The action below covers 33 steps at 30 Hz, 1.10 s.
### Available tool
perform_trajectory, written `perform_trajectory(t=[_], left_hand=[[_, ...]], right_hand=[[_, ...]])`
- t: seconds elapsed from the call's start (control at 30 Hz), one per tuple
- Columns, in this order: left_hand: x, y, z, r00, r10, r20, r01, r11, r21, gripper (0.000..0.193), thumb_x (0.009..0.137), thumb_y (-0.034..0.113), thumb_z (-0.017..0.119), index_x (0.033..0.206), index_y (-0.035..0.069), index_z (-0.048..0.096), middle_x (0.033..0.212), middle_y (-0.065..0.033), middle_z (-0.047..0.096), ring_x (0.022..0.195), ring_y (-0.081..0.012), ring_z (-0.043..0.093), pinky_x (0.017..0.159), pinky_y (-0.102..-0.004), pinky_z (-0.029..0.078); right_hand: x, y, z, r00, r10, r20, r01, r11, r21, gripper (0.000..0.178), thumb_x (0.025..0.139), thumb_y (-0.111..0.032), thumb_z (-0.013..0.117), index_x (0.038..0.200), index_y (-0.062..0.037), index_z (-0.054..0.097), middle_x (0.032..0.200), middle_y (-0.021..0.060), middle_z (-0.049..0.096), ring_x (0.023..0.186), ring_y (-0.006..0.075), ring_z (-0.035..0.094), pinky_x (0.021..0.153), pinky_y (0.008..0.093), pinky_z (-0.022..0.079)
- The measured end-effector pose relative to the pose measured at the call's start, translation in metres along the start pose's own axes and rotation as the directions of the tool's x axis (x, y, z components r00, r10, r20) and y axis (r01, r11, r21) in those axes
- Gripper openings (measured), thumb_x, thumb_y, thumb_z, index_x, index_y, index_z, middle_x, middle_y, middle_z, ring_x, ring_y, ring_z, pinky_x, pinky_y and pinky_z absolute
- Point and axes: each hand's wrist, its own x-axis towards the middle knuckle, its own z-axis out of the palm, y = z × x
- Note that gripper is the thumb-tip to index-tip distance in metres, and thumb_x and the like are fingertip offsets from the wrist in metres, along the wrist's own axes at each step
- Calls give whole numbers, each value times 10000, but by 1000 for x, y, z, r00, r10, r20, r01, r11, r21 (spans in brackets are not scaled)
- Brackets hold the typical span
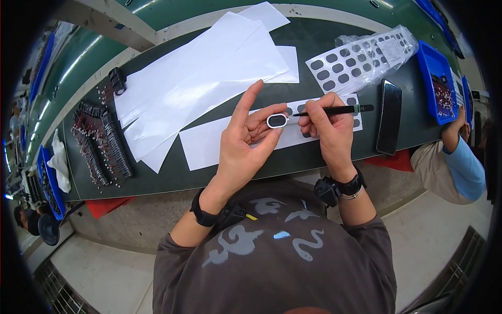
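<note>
My left hand pinches a small oval part with a dark centre and a white rim between thumb and fingertips; its index finger points up, away from the part. In my right hand is a pair of slim black tweezers, held like a pen. Their thin tip reaches the right edge of the oval part; whether it touches cannot be made out. Beneath both hands lies a white sheet with dark oval stickers at its right end, partly covered by my hands.
Large white backing sheets overlap behind my hands. Rows of small dark parts with red wires lie left. To the right are bagged oval stickers, a black phone and a blue tray beside another person's arm.
</note>
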Motion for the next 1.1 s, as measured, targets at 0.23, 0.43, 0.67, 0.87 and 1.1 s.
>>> perform_trajectory(t=[0.23,0.43,0.67,0.87,1.1], left_hand=[[0,0,3,1000,-1,-15,1,1000,-18,754,885,-111,574,1526,46,210,1189,-163,649,922,-59,622,777,-180,487],[-2,0,-1,1000,-6,-6,6,999,-52,704,891,-104,582,1506,29,266,1192,-164,648,979,-98,642,818,-200,503],[1,7,-1,986,-164,-39,156,975,-155,383,1003,67,516,1373,-21,469,1164,-158,665,1012,-190,681,850,-263,557],[0,7,-4,991,-134,-16,129,975,-182,302,1032,122,469,1288,-31,513,1094,-171,683,980,-218,698,828,-289,578],[-2,7,-4,987,-160,-32,150,967,-206,226,1026,124,487,1182,-29,544,991,-169,705,907,-213,711,792,-290,582]], right_hand=[[-1,3,-1,1000,-19,4,19,1000,-10,170,977,-190,615,871,-75,549,734,42,658,592,61,595,528,170,411],[-3,6,-3,964,-242,-114,236,970,-64,168,1020,-180,523,963,-26,554,809,103,676,660,107,631,566,208,455],[-4,7,5,904,-428,-24,424,901,-91,199,1043,-152,444,1055,9,559,967,168,694,803,180,688,703,276,538],[-2,0,10,949,-307,75,315,938,-145,135,1012,-77,490,1089,4,566,1086,156,681,915,183,682,812,277,536],[-7,3,4,941,-249,229,298,930,-215,126,973,-23,532,1088,-6,581,1054,113,679,959,150,657,850,269,516]])
